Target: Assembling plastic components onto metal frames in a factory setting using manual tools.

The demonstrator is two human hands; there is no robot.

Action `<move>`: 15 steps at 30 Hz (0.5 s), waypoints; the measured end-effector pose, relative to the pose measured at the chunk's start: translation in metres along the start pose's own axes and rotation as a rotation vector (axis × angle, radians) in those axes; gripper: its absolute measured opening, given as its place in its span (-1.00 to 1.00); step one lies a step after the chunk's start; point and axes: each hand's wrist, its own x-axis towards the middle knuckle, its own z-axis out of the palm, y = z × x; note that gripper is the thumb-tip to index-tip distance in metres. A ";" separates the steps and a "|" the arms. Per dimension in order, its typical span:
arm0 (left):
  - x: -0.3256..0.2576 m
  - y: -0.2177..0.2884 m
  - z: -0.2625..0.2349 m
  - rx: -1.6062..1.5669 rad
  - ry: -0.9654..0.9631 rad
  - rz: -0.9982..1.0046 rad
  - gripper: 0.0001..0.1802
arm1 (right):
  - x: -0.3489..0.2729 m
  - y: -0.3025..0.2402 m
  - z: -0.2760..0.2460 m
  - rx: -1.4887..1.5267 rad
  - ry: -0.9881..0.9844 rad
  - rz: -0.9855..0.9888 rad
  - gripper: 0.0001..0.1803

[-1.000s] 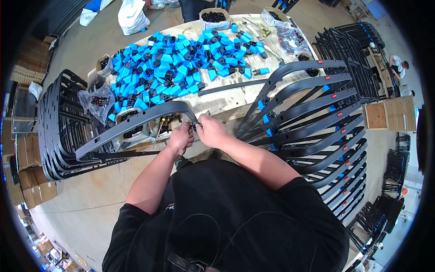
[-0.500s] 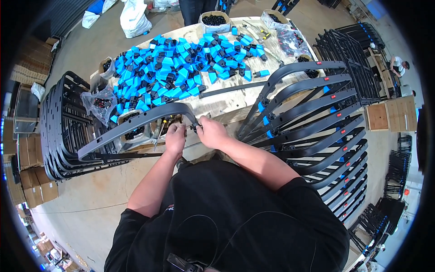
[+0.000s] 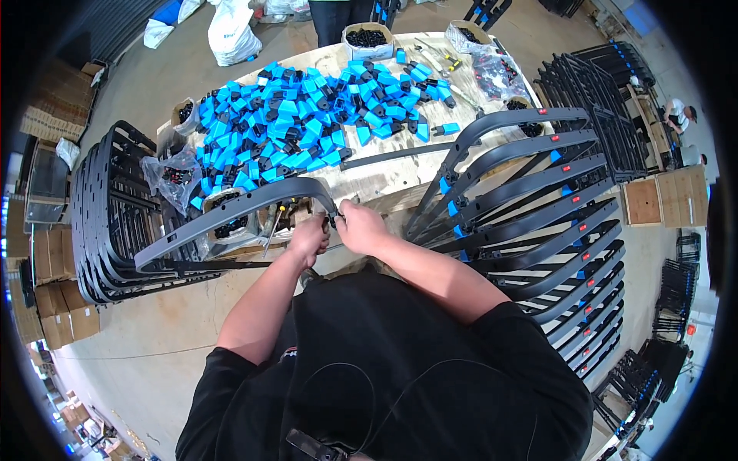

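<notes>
A long curved dark grey frame piece (image 3: 231, 211) lies across the table's near edge, with its bent end pointing toward me. My left hand (image 3: 309, 237) is closed around that end from below. My right hand (image 3: 361, 227) pinches the same end from the right, and the fingertips of both hands meet at about the same spot. Whatever small part sits between the fingers is too small to make out. A screwdriver (image 3: 272, 224) leans just left of my left hand. Behind the frame piece, a heap of blue and black clips (image 3: 307, 123) covers the wooden table (image 3: 384, 180).
A stack of dark frames (image 3: 108, 207) stands on the left, and a fanned row of frames with blue clips (image 3: 530, 200) fills the right. Boxes and bags of black parts (image 3: 369, 37) sit at the table's far end. Cardboard boxes (image 3: 46, 307) line the left wall. Another person (image 3: 680, 115) is at the far right.
Both hands stay at the frame piece's bent end, with only small finger movements. The frame piece has barely shifted.
</notes>
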 end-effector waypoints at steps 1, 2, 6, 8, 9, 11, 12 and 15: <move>0.003 -0.002 -0.002 -0.053 -0.052 -0.002 -0.59 | 0.000 0.001 0.000 0.000 0.000 -0.001 -0.75; 0.006 -0.004 -0.003 -0.106 -0.103 -0.003 -0.63 | 0.000 0.002 0.001 0.000 -0.004 0.006 -0.75; 0.013 -0.011 -0.008 0.040 0.005 0.235 -0.68 | 0.000 0.002 0.001 0.024 0.012 0.005 -0.75; 0.008 -0.007 -0.004 0.048 0.025 0.221 -0.72 | 0.001 0.002 0.001 0.025 0.007 0.010 -0.75; 0.006 -0.005 -0.002 0.066 0.030 0.190 -0.68 | 0.001 0.002 0.001 0.021 0.003 0.020 -0.75; 0.001 -0.001 0.002 0.048 0.006 0.021 -0.62 | 0.001 0.004 0.002 0.004 0.005 0.000 -0.76; 0.004 -0.003 0.001 0.013 -0.050 -0.003 -0.60 | 0.001 0.005 0.003 -0.016 0.007 -0.011 -0.76; 0.001 -0.007 0.014 0.012 0.062 0.053 -0.56 | 0.000 0.003 0.001 -0.001 0.005 -0.008 -0.76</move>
